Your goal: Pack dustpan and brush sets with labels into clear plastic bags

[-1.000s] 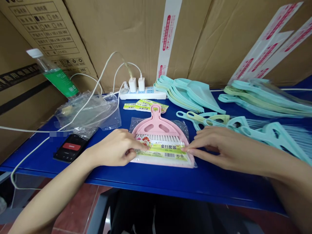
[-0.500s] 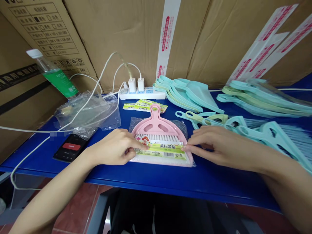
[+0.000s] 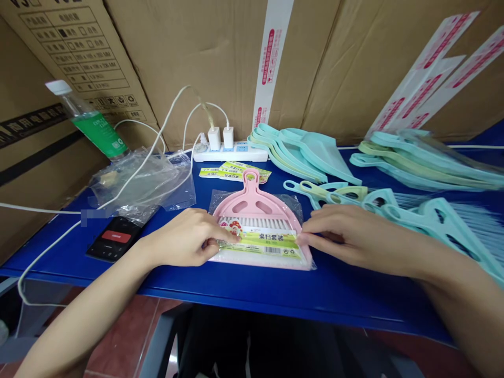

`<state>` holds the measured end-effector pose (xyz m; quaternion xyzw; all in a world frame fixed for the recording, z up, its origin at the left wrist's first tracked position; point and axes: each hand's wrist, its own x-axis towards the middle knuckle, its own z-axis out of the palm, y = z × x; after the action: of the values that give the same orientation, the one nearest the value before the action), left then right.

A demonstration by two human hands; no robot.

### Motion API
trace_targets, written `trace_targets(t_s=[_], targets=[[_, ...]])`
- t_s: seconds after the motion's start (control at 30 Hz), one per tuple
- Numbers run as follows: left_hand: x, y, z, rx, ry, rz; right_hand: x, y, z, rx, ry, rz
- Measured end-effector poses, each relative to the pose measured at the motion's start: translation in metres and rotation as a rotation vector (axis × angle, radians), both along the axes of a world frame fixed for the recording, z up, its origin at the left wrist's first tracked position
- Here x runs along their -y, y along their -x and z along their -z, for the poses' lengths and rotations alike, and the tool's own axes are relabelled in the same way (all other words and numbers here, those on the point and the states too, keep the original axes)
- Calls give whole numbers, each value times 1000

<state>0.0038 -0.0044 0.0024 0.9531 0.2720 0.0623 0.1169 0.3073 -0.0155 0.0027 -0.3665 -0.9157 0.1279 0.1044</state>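
Observation:
A pink dustpan (image 3: 271, 200) lies flat on the blue table in a clear plastic bag, handle away from me. A white-bristled brush (image 3: 258, 223) sits inside it, under a green and white label (image 3: 271, 242) with a red mushroom picture. My left hand (image 3: 191, 237) grips the bag's left side, its index finger stretched over the label and its other fingers curled. At the right edge, my right hand (image 3: 334, 233) has its thumb and fingertips closed on the bagged dustpan, beside the label's end.
Turquoise and green dustpans (image 3: 311, 149) and brushes (image 3: 425, 212) lie to the right. Behind are spare labels (image 3: 236, 171), a power strip (image 3: 236, 152) and cardboard boxes (image 3: 212, 47). Clear bags (image 3: 145, 176), a phone (image 3: 114, 237), white cables and a leaning bottle (image 3: 96, 131) occupy the left.

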Motion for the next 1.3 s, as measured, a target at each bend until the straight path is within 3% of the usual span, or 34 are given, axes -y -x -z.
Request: trace_targets(t_s=[0.27, 1.3], targets=[[0, 0, 0, -2, -4, 1, -1, 3, -1, 48, 88, -12], [1, 2, 1, 0, -9, -6, -3, 9, 2, 55, 91, -4]])
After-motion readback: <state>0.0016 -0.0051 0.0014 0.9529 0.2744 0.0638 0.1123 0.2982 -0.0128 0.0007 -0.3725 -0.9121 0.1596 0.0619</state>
